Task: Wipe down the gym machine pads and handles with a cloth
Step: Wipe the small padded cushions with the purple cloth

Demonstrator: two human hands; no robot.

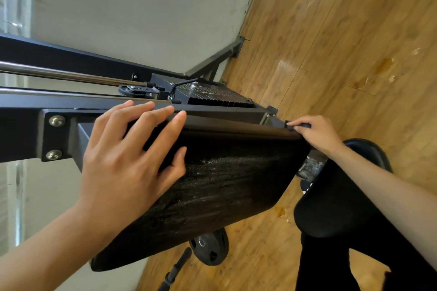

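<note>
Left hand (127,153) flat on pad (224,184); right hand (315,132) grips handle (289,123).

The left grip (132,149) lies flat, fingers spread; the right grip (316,132), arm outstretched, curls round a handle (304,126).

Wooden floor (331,30): black weight plate (210,247) on it, black bar (176,268) just beside.

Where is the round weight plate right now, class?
In the head view, the weight plate lies on the wooden floor at bottom centre, partly hidden behind the lower edge of the black pad, with a black bar beside it.
</note>
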